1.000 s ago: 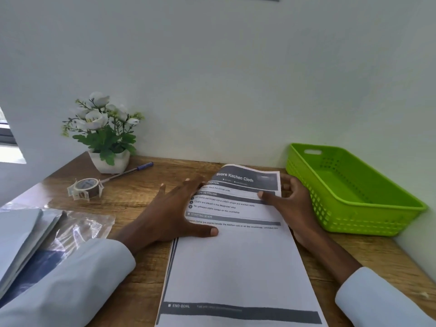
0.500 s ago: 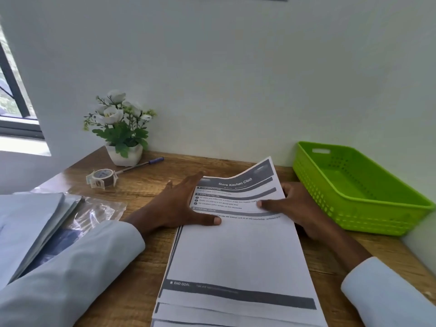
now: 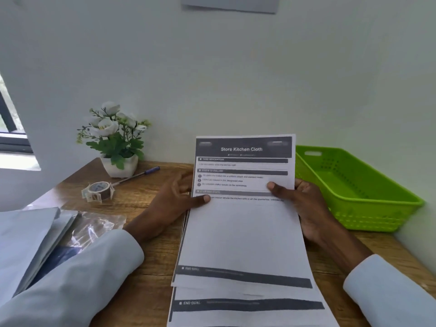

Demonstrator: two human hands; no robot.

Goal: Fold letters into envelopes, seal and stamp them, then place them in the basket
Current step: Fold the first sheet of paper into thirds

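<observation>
The top letter (image 3: 243, 232) is lifted at its far end, so the heading "Store Kitchen Cloth" stands up toward the wall while the near end lies on the stack; its long axis runs straight away from the person, heading at the far end, the "End Goal" bar nearest them. The left hand (image 3: 175, 199) grips the sheet's left edge, thumb on the printed face, fingers behind the page; the right hand (image 3: 304, 204) holds the right edge the same way, thumb on top and fingers curled behind. Beneath it lies a stack of letters (image 3: 247, 305) on the wooden desk (image 3: 146, 291); at least one more sheet shows at the near edge with its own "End Goal" bar, and thin edges down the left side suggest more, though I cannot count them; they lie along the same line as the lifted one. One green basket (image 3: 368, 208) sits just right of the right hand, against the wall. On the left, a pile of pale envelopes (image 3: 26, 241) rests partly on a clear plastic wrapper (image 3: 96, 228); how many I cannot tell. Further back stand one roll of stamps (image 3: 98, 191), one pen (image 3: 139, 175) pointing diagonally toward the back right, and one potted plant (image 3: 115, 140) with white flowers.
</observation>
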